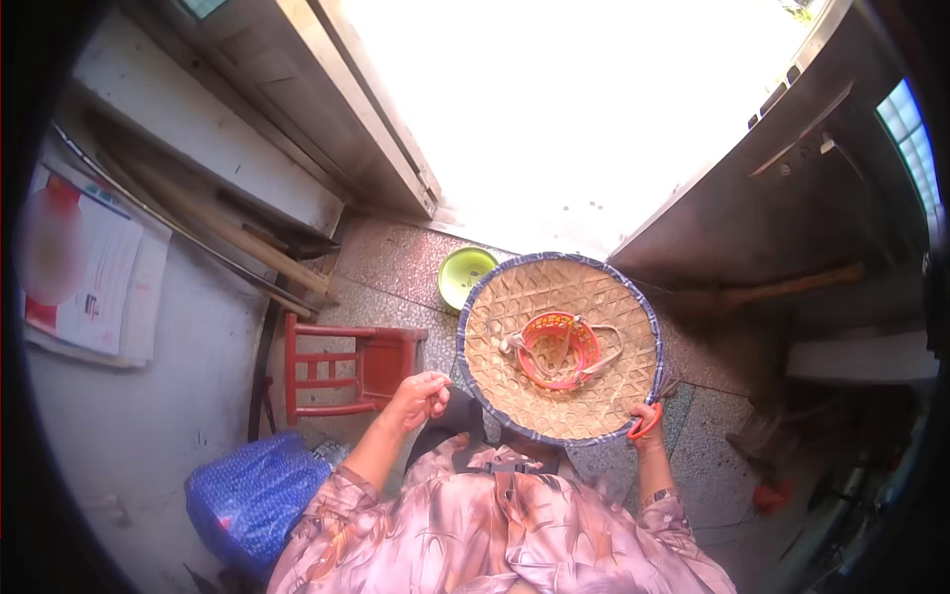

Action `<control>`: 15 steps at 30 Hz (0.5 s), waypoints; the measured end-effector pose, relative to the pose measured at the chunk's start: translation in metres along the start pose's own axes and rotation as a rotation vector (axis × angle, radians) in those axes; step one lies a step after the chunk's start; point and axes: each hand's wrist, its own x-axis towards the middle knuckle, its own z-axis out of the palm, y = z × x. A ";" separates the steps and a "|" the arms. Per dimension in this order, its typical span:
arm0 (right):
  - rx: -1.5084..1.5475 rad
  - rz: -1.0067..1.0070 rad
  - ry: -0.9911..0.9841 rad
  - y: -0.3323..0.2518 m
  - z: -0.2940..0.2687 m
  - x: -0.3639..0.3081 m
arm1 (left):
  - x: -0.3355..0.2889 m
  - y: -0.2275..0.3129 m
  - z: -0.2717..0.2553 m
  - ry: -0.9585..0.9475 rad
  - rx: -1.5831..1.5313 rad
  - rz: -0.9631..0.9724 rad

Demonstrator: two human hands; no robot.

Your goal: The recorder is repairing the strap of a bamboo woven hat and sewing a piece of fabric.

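A round, shallow woven bamboo tray with a blue cloth-bound rim lies before me, over my knees. In its middle sits a small orange-red plastic basket with openwork sides and a pale cord tied to it. My right hand is closed at the tray's near right rim, around the orange loop handles of what look like scissors; their blades are hard to make out. Just off the tray's left edge, my left hand is raised with its fingers curled into a pinch. What it holds, if anything, is too small to tell.
A red wooden chair stands left, beside a blue plastic bag. Beyond the tray, a green basin rests on the speckled floor. Wooden poles lean along the left wall. A bright doorway opens ahead, a dark door at its right.
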 end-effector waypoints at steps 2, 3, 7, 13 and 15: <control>-0.012 0.027 -0.018 -0.008 -0.008 0.010 | 0.014 0.005 0.001 0.071 0.118 -0.047; -0.029 0.077 -0.042 -0.006 -0.019 0.004 | 0.015 0.001 0.005 0.061 0.130 -0.061; -0.025 0.049 -0.073 -0.019 -0.012 0.013 | 0.044 0.013 0.000 -0.058 0.489 -0.058; -0.059 0.058 -0.003 0.035 -0.023 0.039 | 0.077 0.017 -0.025 -0.196 0.836 -0.156; -0.062 0.045 0.017 0.030 -0.020 0.043 | 0.088 0.017 -0.025 -0.197 0.875 -0.167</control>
